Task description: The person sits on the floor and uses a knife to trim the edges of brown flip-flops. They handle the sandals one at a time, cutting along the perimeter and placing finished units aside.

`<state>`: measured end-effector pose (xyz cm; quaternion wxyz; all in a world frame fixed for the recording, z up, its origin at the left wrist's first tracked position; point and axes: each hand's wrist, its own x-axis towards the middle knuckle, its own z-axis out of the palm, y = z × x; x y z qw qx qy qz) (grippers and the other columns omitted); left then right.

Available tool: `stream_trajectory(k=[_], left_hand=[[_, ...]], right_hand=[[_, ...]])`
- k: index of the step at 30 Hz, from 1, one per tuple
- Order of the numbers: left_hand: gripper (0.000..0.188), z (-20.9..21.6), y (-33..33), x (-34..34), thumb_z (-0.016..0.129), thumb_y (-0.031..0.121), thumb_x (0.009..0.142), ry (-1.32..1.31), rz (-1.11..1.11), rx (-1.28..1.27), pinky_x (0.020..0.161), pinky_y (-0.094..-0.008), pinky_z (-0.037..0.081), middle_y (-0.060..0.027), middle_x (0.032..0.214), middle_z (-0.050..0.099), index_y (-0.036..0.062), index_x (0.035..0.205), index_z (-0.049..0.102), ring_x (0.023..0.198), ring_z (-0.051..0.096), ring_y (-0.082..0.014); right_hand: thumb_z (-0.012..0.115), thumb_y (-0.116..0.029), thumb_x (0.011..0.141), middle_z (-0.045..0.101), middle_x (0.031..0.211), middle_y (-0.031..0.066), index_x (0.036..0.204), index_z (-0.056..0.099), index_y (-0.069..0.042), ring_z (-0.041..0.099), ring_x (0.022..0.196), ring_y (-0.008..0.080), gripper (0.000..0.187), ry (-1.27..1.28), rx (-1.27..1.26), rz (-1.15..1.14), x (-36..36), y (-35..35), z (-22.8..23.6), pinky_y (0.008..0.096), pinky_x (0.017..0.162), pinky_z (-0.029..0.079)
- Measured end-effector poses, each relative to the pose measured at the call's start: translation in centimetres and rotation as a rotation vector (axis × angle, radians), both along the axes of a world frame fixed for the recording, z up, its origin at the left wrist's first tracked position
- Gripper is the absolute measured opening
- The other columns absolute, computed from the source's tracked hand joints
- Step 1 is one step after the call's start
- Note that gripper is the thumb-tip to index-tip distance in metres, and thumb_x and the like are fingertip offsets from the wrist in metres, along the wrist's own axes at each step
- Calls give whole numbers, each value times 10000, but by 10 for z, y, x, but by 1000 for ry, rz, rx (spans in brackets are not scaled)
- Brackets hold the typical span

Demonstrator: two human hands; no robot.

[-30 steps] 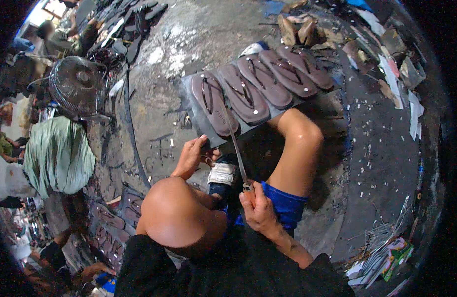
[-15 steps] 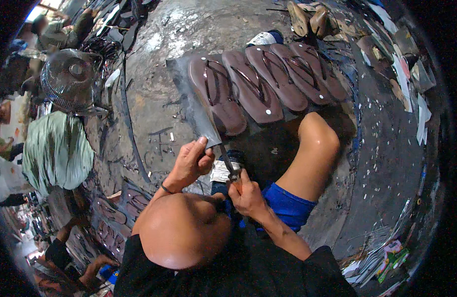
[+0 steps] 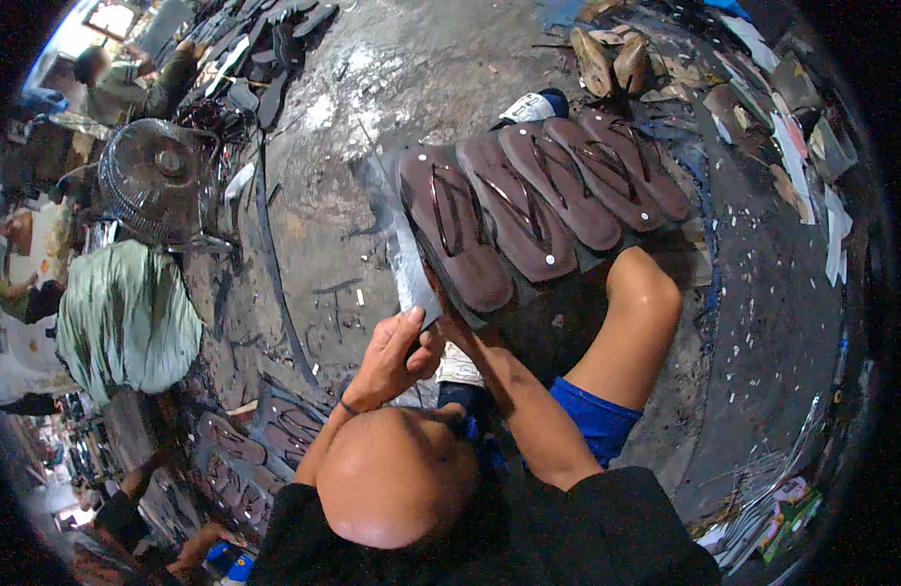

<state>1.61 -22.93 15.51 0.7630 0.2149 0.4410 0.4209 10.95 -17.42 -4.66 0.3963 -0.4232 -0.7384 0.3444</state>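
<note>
Flip-flops (image 3: 595, 225), five, dark brown, already strapped, lie in row on grey sheet (image 3: 380, 183) at person's 12 to 1 o'clock. Left hand (image 3: 397, 356), 11 o'clock, pinches thumb and fingers on near end of grey strip (image 3: 405, 262). Right hand (image 3: 450, 311), 12 o'clock, mostly hidden behind strip; cannot tell finger state. Strip looks part-freed along leftmost flip-flop (image 3: 478, 279), far end apparently joined; sheet around other four seems untrimmed.
</note>
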Motion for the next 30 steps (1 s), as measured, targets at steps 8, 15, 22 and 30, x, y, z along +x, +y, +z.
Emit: stream_trajectory(k=[8,15,22,30], left_hand=[[431,41,-54,-82,463,363,991,743,414,350,407,-272,322,-4,560,442,93,655,451,475,386,-102],[486,-63,-31,-119,462,492,960,172,684,274,689,-327,525,-121,1026,656,54,1129,587,893,630,-219],[501,-101,7,63,599,321,920,-157,82,-311,755,-305,480,-30,1088,611,138,1351,421,997,589,-156],[380,-86,51,81,738,184,838,-47,157,-24,758,-357,534,-41,1045,663,52,1156,579,928,644,-169]], right_hand=[[461,-346,965,535,755,100,946,426,-45,554,696,278,304,348,-421,-68,-91,114,59,413,644,460],[534,-343,953,581,732,95,1047,479,-29,580,655,219,332,358,-551,185,-23,13,147,389,610,477],[504,-323,978,465,683,-3,1201,443,-47,467,472,100,360,649,-726,-1,136,-64,171,274,443,455],[524,-242,961,445,628,-1,1162,425,-57,416,389,79,291,686,-828,-268,165,-123,167,242,343,405]])
